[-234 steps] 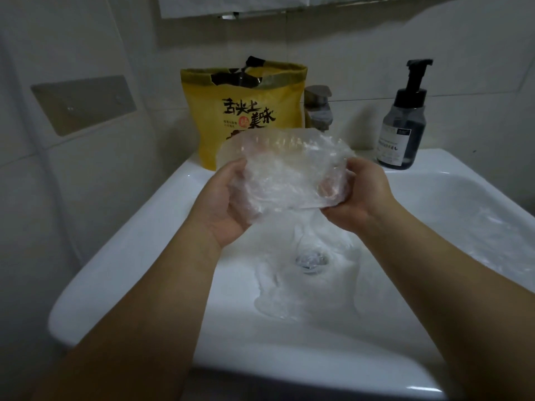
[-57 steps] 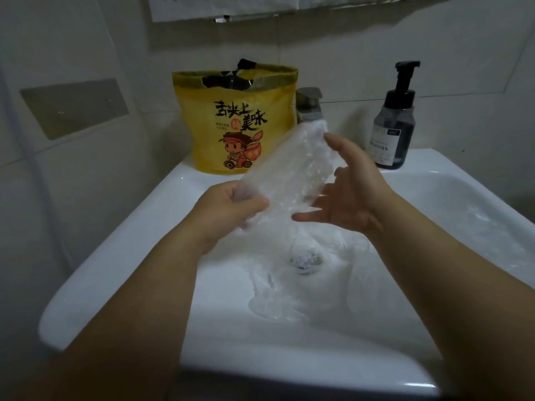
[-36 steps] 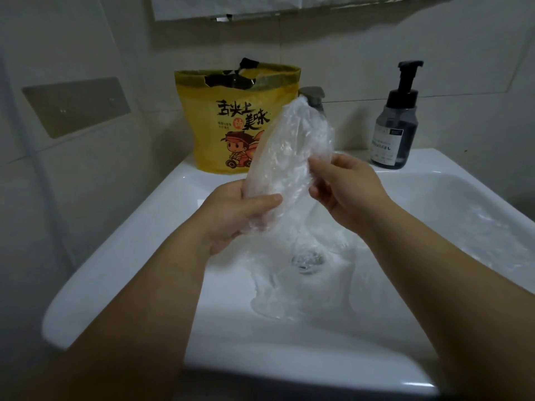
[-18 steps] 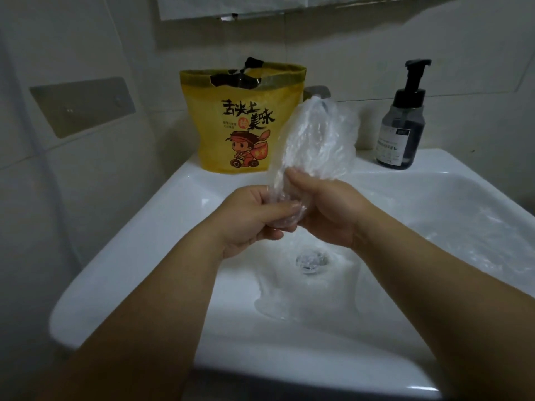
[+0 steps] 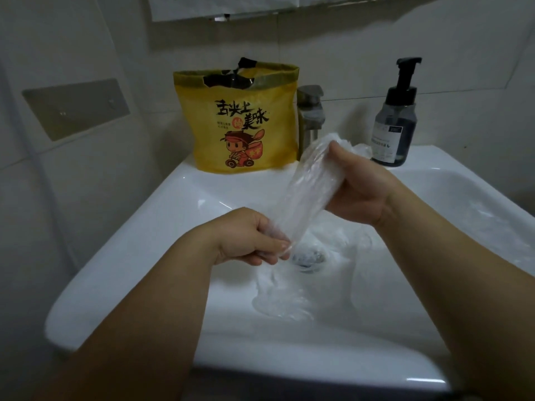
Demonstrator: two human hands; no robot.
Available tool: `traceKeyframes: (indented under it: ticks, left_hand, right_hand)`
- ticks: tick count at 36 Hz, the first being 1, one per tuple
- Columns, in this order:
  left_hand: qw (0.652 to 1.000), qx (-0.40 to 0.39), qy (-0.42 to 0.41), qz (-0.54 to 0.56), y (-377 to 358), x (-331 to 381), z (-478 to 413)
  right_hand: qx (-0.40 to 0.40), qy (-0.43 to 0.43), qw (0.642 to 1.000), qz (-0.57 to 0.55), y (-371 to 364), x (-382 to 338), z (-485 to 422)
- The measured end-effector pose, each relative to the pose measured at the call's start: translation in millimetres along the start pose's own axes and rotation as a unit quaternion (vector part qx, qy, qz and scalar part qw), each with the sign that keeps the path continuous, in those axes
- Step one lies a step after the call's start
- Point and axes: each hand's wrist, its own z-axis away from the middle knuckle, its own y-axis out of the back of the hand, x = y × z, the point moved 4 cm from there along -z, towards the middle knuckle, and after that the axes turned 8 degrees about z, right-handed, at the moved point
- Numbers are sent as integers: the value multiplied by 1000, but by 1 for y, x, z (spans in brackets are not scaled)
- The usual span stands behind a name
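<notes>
Head view: you hold a clear crinkled plastic bag (image 5: 311, 188) stretched into a long roll, slanted over the white sink (image 5: 185, 198); your left hand (image 5: 249, 237) pinches its lower end with curled fingers, just above the drain (image 5: 308, 257); your right hand (image 5: 357, 188) grips the upper end, fingers wrapped round it; more clear plastic film (image 5: 285, 302) lies wet in the basin; behind stand a yellow printed bag (image 5: 238, 120), a metal faucet (image 5: 311, 111) partly hidden by the roll, and a dark pump bottle (image 5: 395, 123) on the rim.
</notes>
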Motion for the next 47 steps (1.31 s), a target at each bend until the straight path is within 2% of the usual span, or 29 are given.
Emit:
traceKeyframes:
  ticks: [5,10,13,17,20,22,27,30,33,35,36,38,39,40,44,45,47]
  left_hand:
    - [999,17,-14,-27,0,-2,-3]
    - [980,48,-104,162,3,17,-2]
    - [966,116,-140,184,8,20,0]
    - [934,177,-171,260,19,19,0]
    - [921,194,-156,300,24,17,-2]
    - [919,186,-140,318,24,17,-3]
    - [921,27,-100,375,15,22,2]
    - [926,48,-83,364,16,17,1]
    - [915,108,-61,383,24,12,-3]
    - [900,136,-40,412,29,8,-5]
    - [893,146,-28,424,31,6,-5]
    - [884,164,-5,438,34,0,-9]
    - [881,169,7,442,35,-2,-10]
    - [879,173,15,443,35,-5,-12]
    - [884,180,14,432,36,-5,-10]
    - [885,185,6,427,37,-5,-10]
    - [889,199,-28,412,39,-2,-9]
  right_hand:
    - [-14,9,999,52,-6,5,1]
    - [-71,-12,987,142,-13,14,2]
    - [-103,-16,978,181,-19,21,3]
    - [-42,27,981,189,-18,17,0]
    - [11,45,982,181,-12,14,-3]
    - [20,51,982,183,-11,12,-3]
    - [-29,39,974,220,-20,17,1]
    - [-38,49,966,249,-23,20,1]
    - [12,84,961,265,-21,16,1]
    - [31,129,930,344,-21,12,4]
    - [29,160,890,426,-21,12,7]
    - [-10,205,785,584,-28,16,12]
    - [-36,213,748,627,-33,20,14]
    - [-57,220,728,647,-37,24,16]
    - [-65,297,669,678,-50,24,19]
    - [-63,296,670,677,-49,23,19]
    - [-62,283,701,651,-48,22,20]
